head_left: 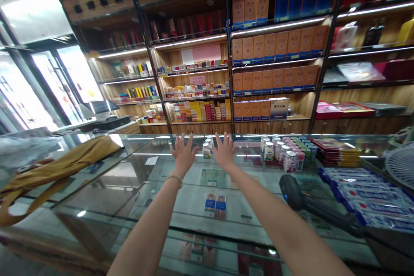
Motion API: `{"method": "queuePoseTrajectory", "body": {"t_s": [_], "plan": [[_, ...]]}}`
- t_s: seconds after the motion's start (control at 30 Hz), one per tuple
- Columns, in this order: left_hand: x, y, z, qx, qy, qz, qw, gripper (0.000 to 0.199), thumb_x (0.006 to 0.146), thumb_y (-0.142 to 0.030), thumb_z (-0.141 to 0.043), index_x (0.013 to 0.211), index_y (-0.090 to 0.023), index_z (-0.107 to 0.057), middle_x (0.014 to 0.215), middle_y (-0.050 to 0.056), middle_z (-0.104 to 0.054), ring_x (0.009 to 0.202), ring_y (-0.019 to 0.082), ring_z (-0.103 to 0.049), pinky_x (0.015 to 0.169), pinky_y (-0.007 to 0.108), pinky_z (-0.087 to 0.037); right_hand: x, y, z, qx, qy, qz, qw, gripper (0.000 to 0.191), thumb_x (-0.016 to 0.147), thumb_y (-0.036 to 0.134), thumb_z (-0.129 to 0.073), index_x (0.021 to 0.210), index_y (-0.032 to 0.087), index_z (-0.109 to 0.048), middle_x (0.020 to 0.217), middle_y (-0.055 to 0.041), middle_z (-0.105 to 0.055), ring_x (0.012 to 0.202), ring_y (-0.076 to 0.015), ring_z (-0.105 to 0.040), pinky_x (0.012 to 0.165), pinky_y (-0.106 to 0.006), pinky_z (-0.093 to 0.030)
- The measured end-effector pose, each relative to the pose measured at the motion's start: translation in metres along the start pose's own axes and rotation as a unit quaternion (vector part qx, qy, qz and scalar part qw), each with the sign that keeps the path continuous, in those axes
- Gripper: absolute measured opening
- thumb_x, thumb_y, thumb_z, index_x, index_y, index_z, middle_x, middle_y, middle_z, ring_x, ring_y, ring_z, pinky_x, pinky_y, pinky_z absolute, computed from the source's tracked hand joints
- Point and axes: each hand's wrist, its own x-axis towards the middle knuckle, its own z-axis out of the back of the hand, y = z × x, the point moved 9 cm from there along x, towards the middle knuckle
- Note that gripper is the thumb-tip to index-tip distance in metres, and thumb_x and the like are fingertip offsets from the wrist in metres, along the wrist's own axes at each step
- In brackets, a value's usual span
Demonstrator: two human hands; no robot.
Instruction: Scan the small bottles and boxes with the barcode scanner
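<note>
Jars stand on the glass counter between left hand and right hand — both spread wide, apparently holding nothing — where a careless inward sweep could topple them.

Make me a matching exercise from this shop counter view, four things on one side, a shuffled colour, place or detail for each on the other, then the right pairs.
Things:
1. Left hand
2. Smaller jar cluster
3. Barcode scanner
4. Cloth bag

Descriptions:
A. Black
B. Mustard-coloured
C. Bracelet at the wrist
D. Between the left hand and the right hand

Right pairs: 1-C, 2-D, 3-A, 4-B
</note>
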Motion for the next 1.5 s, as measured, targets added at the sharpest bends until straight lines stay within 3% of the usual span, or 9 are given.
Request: {"method": "queuePoseTrajectory", "body": {"t_s": [0.3, 0.6, 0.8, 1.23, 1.5], "plan": [[0.009, -0.034, 0.041, -0.027, -0.042, -0.026, 0.998, 0.055, 0.097, -0.046, -0.048, 0.149, -0.029, -0.045, 0.161, 0.014, -0.032, 0.149, 0.035, -0.024, 0.12, 0.064, -0.01, -0.002, -0.016, 0.054, -0.032, -0.016, 0.048, 0.998, 0.067, 0.096, 0.036, -0.057, 0.156, 0.037, -0.028, 0.168, -0.011, -0.014, 0.154, -0.03, -0.007, 0.118, -0.059, -0.013], [-0.003, -0.094, 0.058, -0.068, -0.038, -0.041, 0.996, 0.054, 0.097, -0.044, -0.049, 0.148, -0.027, -0.047, 0.158, 0.014, -0.035, 0.147, 0.033, -0.027, 0.121, 0.057, -0.014, -0.009, -0.045, 0.108, -0.044, -0.021, 0.048, 0.998, 0.062, 0.097, 0.04, -0.055, 0.154, 0.035, -0.033, 0.166, -0.0107, -0.02, 0.153, -0.0302, -0.011, 0.119, -0.058, -0.011], [-0.005, -0.137, 0.066, -0.093, -0.059, -0.065, 0.992, 0.052, 0.097, -0.045, -0.049, 0.145, -0.026, -0.051, 0.155, 0.015, -0.04, 0.145, 0.031, -0.031, 0.121, 0.055, -0.016, -0.012, -0.081, 0.153, -0.067, -0.047, 0.05, 0.995, 0.058, 0.097, 0.041, -0.053, 0.152, 0.034, -0.037, 0.165, -0.0101, -0.026, 0.152, -0.0293, -0.015, 0.118, -0.057, -0.013], [-0.01, -0.209, 0.052, -0.169, -0.088, -0.102, 0.976, 0.049, 0.096, -0.046, -0.05, 0.14, -0.026, -0.056, 0.15, 0.016, -0.042, 0.14, 0.034, -0.037, 0.117, 0.057, -0.024, -0.013, -0.164, 0.215, -0.109, -0.057, 0.019, 0.992, 0.052, 0.099, 0.044, -0.048, 0.149, 0.033, -0.043, 0.162, -0.0092, -0.032, 0.15, -0.0295, -0.021, 0.117, -0.056, -0.019], [-0.013, -0.243, 0.035, -0.198, -0.087, -0.093, 0.972, 0.042, 0.094, -0.044, -0.056, 0.131, -0.026, -0.064, 0.147, 0.016, -0.046, 0.137, 0.033, -0.041, 0.114, 0.055, -0.03, -0.014, -0.202, 0.214, -0.13, -0.052, 0.015, 0.99, 0.049, 0.099, 0.044, -0.045, 0.146, 0.033, -0.048, 0.163, -0.0084, -0.031, 0.15, -0.03, -0.021, 0.117, -0.057, -0.018]]}}
